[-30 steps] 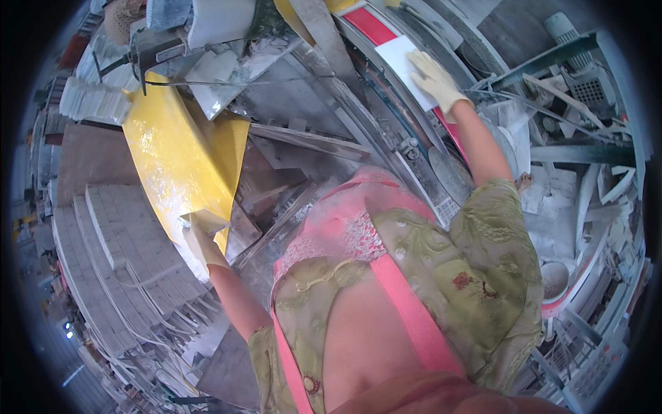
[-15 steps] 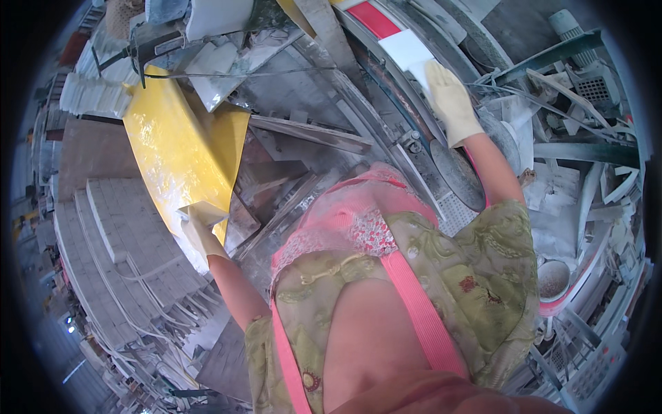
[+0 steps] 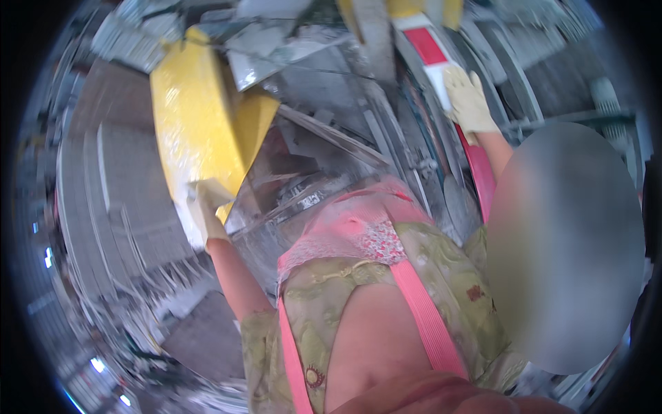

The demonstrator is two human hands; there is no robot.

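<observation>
My left hand [image 3: 201, 214], in a cream glove, is closed on a small flat tile-like piece [image 3: 212, 192]. It is at the near end of a yellow sheet-covered surface [image 3: 193, 114], which looks wet and shiny. My right hand [image 3: 469, 100], also gloved in cream, lies palm down with its fingers stretched out. Under its fingers is a flat white piece [image 3: 438, 81] on a narrow red belt [image 3: 422, 45]. More of the red belt shows below the right wrist.
Stacked grey slabs [image 3: 131, 186] stand to the left. Between my hands are dusty boards [image 3: 338, 138] and metal rails. Pale pieces [image 3: 127, 41] are piled at the far left. A blurred grey oval [image 3: 569, 248] hides much of the right side.
The view has shifted and is more smeared. My right hand has moved nearer along the belt with the white piece, its fingers now more spread. My left hand keeps its hold.
</observation>
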